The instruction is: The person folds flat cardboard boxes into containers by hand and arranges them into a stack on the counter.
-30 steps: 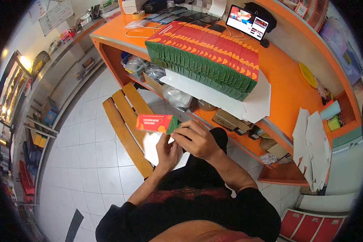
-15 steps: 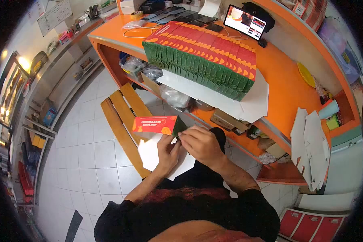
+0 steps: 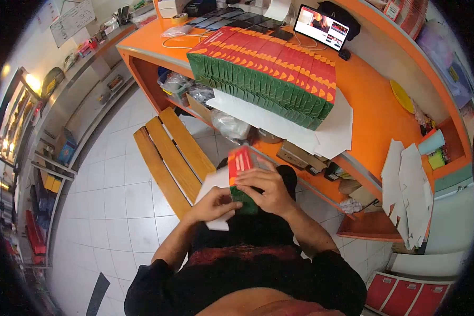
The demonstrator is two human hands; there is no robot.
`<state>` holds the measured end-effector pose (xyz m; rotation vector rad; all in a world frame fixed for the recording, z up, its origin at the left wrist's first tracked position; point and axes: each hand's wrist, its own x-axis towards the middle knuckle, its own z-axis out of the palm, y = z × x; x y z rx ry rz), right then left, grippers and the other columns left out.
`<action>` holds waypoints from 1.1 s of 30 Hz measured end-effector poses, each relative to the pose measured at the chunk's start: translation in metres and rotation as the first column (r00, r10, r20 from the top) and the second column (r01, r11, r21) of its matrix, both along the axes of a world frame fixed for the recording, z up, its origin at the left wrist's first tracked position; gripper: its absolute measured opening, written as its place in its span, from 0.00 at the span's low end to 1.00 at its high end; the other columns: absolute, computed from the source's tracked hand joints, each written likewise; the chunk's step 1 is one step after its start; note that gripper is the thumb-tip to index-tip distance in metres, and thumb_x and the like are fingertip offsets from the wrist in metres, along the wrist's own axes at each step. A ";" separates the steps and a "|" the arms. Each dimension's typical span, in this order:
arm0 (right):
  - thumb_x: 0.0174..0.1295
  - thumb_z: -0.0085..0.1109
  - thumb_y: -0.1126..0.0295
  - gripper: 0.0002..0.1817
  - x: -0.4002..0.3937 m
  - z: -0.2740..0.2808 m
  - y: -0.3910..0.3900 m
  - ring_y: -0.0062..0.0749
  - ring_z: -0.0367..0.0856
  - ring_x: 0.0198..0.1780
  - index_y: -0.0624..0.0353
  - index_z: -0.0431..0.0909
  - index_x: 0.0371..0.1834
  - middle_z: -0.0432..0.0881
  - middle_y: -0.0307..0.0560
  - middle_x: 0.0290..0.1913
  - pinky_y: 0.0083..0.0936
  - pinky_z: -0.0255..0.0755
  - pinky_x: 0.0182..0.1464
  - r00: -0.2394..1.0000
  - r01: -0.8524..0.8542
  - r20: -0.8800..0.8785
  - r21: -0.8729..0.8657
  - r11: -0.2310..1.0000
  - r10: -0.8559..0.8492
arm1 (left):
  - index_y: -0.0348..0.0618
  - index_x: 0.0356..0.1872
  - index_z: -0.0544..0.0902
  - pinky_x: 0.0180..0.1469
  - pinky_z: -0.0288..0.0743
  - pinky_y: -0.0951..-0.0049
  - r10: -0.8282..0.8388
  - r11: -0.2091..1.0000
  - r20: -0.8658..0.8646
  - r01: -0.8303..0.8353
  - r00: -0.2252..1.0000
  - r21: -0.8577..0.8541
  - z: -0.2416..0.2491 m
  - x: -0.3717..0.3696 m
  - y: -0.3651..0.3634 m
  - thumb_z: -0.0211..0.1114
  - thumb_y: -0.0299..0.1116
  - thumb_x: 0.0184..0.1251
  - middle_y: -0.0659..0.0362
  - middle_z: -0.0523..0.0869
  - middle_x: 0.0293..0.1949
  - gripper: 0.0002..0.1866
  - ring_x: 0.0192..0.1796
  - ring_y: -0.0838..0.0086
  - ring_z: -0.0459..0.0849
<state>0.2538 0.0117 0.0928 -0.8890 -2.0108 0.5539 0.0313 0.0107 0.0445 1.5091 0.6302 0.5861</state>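
Partly, the red and green carton (image 3: pixel 240 176) is covered: the right hand (image 3: pixel 263 187) lies over its middle and lower part, and the left hand (image 3: pixel 213 205) covers the white sheets (image 3: pixel 211 185) under it, so the carton's lower end cannot be seen well. The small print on its red face is too blurred to read. The carton is held in front of the person's body, above the lap, near the wooden slatted seat (image 3: pixel 168 152). Its long axis runs almost up and down in the picture, a little tilted; the red end points away from the person, toward the orange bench (image 3: pixel 368 105), and the green end points toward the body. The grip of the right hand is closed on the carton, with fingers across its face. The grip of the left hand is closed on the white sheets beside the carton. On the bench lies a long row of the same cartons (image 3: pixel 268 68) on white paper, and behind it a tablet (image 3: pixel 322 25) with a lit screen.
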 end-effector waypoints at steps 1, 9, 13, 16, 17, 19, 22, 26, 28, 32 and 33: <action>0.57 0.73 0.70 0.08 -0.002 -0.004 -0.004 0.35 0.86 0.51 0.55 0.89 0.40 0.90 0.43 0.45 0.46 0.65 0.67 1.000 0.008 -0.016 -0.033 0.999 -0.008 | 0.35 0.50 0.84 0.34 0.74 0.78 0.027 1.000 -0.002 -0.027 1.000 -0.015 -0.006 -0.001 -0.002 0.65 0.28 0.74 0.66 0.84 0.29 0.09 0.32 0.86 0.79; 0.58 0.70 0.74 0.04 -0.021 -0.021 -0.038 0.38 0.83 0.43 0.60 0.87 0.35 0.86 0.45 0.36 0.35 0.71 0.52 0.991 0.109 -0.060 -0.108 0.988 -0.116 | 0.30 0.46 0.86 0.39 0.76 0.77 0.109 0.988 -0.073 -0.116 0.991 -0.098 -0.015 0.001 -0.018 0.63 0.28 0.75 0.64 0.86 0.31 0.10 0.35 0.86 0.79; 0.56 0.70 0.75 0.04 -0.025 -0.032 -0.042 0.39 0.82 0.38 0.60 0.85 0.32 0.83 0.44 0.31 0.35 0.68 0.47 0.986 0.163 -0.013 -0.105 0.981 -0.165 | 0.31 0.45 0.86 0.35 0.72 0.79 0.053 0.985 0.010 -0.051 0.999 -0.167 -0.037 0.000 -0.025 0.65 0.28 0.73 0.66 0.84 0.30 0.09 0.33 0.87 0.76; 0.55 0.72 0.74 0.06 -0.028 -0.039 -0.050 0.40 0.84 0.39 0.61 0.85 0.35 0.85 0.46 0.33 0.32 0.69 0.49 0.980 0.201 0.039 -0.172 0.964 -0.197 | 0.34 0.45 0.87 0.32 0.67 0.79 -0.064 0.981 0.000 0.063 0.998 -0.185 -0.034 -0.001 -0.027 0.68 0.27 0.70 0.67 0.83 0.29 0.08 0.31 0.88 0.73; 0.55 0.72 0.73 0.07 -0.030 -0.039 -0.053 0.40 0.84 0.40 0.61 0.86 0.36 0.86 0.47 0.34 0.32 0.69 0.50 0.976 0.214 0.066 -0.198 0.957 -0.205 | 0.35 0.45 0.87 0.31 0.66 0.79 -0.122 0.985 -0.047 0.115 0.991 -0.133 -0.033 -0.004 -0.025 0.70 0.27 0.69 0.68 0.82 0.29 0.08 0.31 0.88 0.72; 0.56 0.73 0.70 0.11 -0.022 -0.028 -0.048 0.40 0.85 0.42 0.62 0.87 0.39 0.88 0.48 0.39 0.32 0.71 0.52 0.995 0.022 -0.083 -0.310 0.950 -0.050 | 0.38 0.46 0.88 0.35 0.70 0.79 -0.173 0.985 -0.069 0.173 0.983 -0.008 -0.036 -0.007 -0.023 0.73 0.27 0.66 0.67 0.85 0.31 0.09 0.33 0.88 0.75; 0.60 0.72 0.61 0.16 -0.001 -0.011 -0.041 0.41 0.86 0.43 0.63 0.88 0.43 0.90 0.50 0.44 0.36 0.74 0.54 0.997 -0.080 -0.024 -0.261 0.962 0.076 | 0.38 0.44 0.87 0.46 0.76 0.77 -0.139 0.969 0.112 0.159 0.984 -0.190 -0.025 -0.014 -0.020 0.77 0.27 0.61 0.65 0.89 0.37 0.12 0.41 0.83 0.82; 0.63 0.68 0.53 0.23 0.004 -0.016 -0.047 0.43 0.85 0.49 0.60 0.86 0.53 0.88 0.50 0.53 0.37 0.75 0.57 0.968 -0.074 0.180 -0.458 0.886 0.174 | 0.36 0.54 0.85 0.52 0.78 0.76 -0.289 0.818 0.218 0.359 0.932 -0.449 -0.063 -0.024 -0.011 0.75 0.24 0.61 0.60 0.90 0.47 0.19 0.48 0.80 0.84; 0.63 0.68 0.52 0.25 0.014 -0.011 -0.037 0.43 0.85 0.52 0.58 0.85 0.56 0.86 0.51 0.56 0.36 0.75 0.58 0.967 -0.128 0.138 -0.464 0.876 0.214 | 0.33 0.56 0.82 0.56 0.78 0.73 -0.207 0.771 0.363 0.379 0.909 -0.511 -0.048 -0.035 -0.007 0.70 0.22 0.65 0.58 0.89 0.49 0.18 0.51 0.76 0.86; 0.66 0.66 0.53 0.24 0.046 -0.009 -0.033 0.45 0.87 0.51 0.59 0.84 0.57 0.86 0.57 0.54 0.35 0.78 0.56 0.942 -0.254 0.034 -0.576 0.777 0.333 | 0.30 0.58 0.79 0.61 0.78 0.67 -0.201 0.693 0.462 0.459 0.864 -0.556 -0.098 -0.091 0.006 0.65 0.19 0.67 0.53 0.88 0.51 0.18 0.58 0.69 0.85; 0.67 0.65 0.53 0.24 0.046 -0.011 -0.034 0.45 0.88 0.49 0.60 0.84 0.56 0.87 0.57 0.52 0.36 0.78 0.54 0.945 -0.238 0.026 -0.631 0.738 0.327 | 0.31 0.66 0.73 0.61 0.79 0.64 -0.284 0.708 0.457 0.506 0.843 -0.493 -0.093 -0.086 0.006 0.65 0.20 0.67 0.48 0.84 0.59 0.25 0.63 0.66 0.82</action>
